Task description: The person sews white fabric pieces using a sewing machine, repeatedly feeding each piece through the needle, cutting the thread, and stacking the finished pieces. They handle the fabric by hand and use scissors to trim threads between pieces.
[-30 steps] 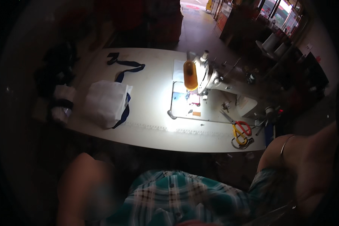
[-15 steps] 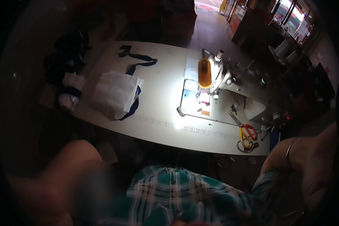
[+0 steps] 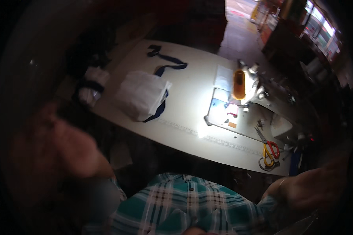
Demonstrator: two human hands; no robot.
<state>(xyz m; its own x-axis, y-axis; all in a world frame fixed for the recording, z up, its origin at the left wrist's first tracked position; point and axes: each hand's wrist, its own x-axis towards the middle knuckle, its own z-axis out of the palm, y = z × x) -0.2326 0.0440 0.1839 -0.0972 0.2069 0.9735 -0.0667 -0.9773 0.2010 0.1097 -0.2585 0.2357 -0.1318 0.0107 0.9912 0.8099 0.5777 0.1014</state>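
My left hand [image 3: 72,147] is raised at the left, off the table's near edge, smeared by motion; its fingers cannot be made out. Low at the right is my right hand [image 3: 312,188], blurred and dark, below the table's right corner. Neither hand visibly touches anything on the table. A folded white cloth piece [image 3: 141,94] lies on the left part of the table, with a navy strap [image 3: 170,64] trailing from it toward the far edge. Closest to my right hand on the tabletop is a pair of scissors [image 3: 269,152] with one red and one yellow handle.
A lit sewing machine [image 3: 259,88] with an orange-yellow part [image 3: 239,85] stands on the right of the white table [image 3: 184,137]. A ruler scale runs along the near edge. White and dark cloth bundles [image 3: 92,88] lie at the left. Beyond is a bright doorway [image 3: 241,27].
The whole view has shifted, so the table appears farther right and more tilted. My left hand has come up into view at the left; my right forearm appears lower.
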